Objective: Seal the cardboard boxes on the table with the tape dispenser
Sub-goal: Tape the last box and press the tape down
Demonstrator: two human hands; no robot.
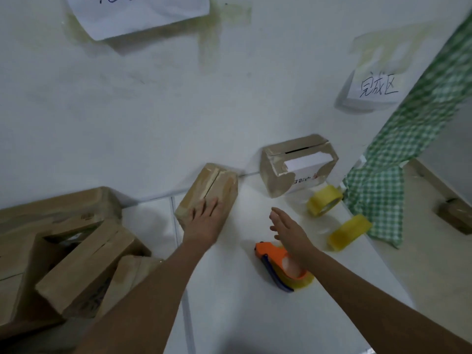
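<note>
1. White table [237, 315] set against a white wall [153, 111] bearing paper notes.
2. Left hand [207, 223], fingers straight, pressing flat on a small cardboard box [217, 185] at the wall.
3. Right hand [286, 228], fingers relaxed and holding nothing, above the orange tape dispenser [275, 261] lying on the table.
4. Two yellow tape rolls [324, 203] near a green checked cloth [398, 159].
5. More boxes [84, 267] piled at left.

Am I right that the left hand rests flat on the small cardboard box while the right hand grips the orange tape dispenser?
Not quite. In the head view the left hand does rest flat on the small cardboard box, but the right hand is open and hovers above the orange tape dispenser, gripping nothing.
</note>
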